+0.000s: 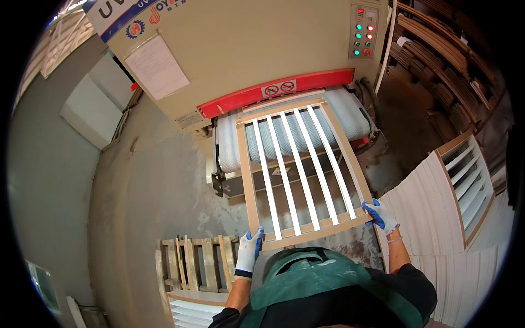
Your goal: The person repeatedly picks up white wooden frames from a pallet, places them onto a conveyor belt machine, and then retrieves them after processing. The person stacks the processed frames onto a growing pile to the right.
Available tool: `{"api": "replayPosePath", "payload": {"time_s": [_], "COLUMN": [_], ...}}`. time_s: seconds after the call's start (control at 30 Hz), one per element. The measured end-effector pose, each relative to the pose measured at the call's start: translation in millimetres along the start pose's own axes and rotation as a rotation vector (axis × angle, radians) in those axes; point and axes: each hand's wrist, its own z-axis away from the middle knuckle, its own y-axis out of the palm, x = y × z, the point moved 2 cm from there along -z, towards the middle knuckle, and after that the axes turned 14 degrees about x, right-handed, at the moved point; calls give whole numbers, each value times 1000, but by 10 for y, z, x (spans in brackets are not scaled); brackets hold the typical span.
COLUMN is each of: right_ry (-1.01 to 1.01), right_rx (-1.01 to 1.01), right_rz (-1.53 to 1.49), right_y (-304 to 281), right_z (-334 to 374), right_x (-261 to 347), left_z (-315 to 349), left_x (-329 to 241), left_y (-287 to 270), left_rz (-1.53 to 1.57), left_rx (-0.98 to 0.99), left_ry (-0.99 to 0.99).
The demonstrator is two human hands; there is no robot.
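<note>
Both my hands wear white gloves with blue palms. Between them is a slatted panel [294,171], a brown rectangular frame crossed by several white slats. My left hand [249,250] is closed on its near left corner, and my right hand [381,216] grips the near right corner. The panel's far end lies over the pale mesh conveyor belt [358,121], close to the machine's opening; its near end is held out in front of my body. Some of my fingers are hidden under the frame.
Above the belt runs a red bar [229,101] on a large beige machine [257,44] with a lit control panel [363,33]. To the right stand stacked pale sheets [421,213] and another slatted panel [466,186]. A wooden pallet [205,240] is at lower left.
</note>
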Motion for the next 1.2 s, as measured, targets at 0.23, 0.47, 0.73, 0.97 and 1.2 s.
{"api": "replayPosePath", "payload": {"time_s": [0.23,0.47,0.73,0.97,1.2], "right_ry": [-136,-56,-67,-79,8], "right_rx": [-123,-99,-50,-39,-63], "right_rz": [26,22,105,89,136], "right_y": [-259,-162,-161,-161,-147], "right_z": [-545,-748,-812,-615,-182], "right_x": [-210,96,302,191,3], "left_z": [-279,-536,-654,-393,-89], "left_x": [308,301,209,100,394], "left_y": [-140,-220,-126,-79,37], "left_rz": [-520,-12,368,70,-19], "left_rx": [95,166,102,84,55], "left_ry": [297,42,1,146,-17]}}
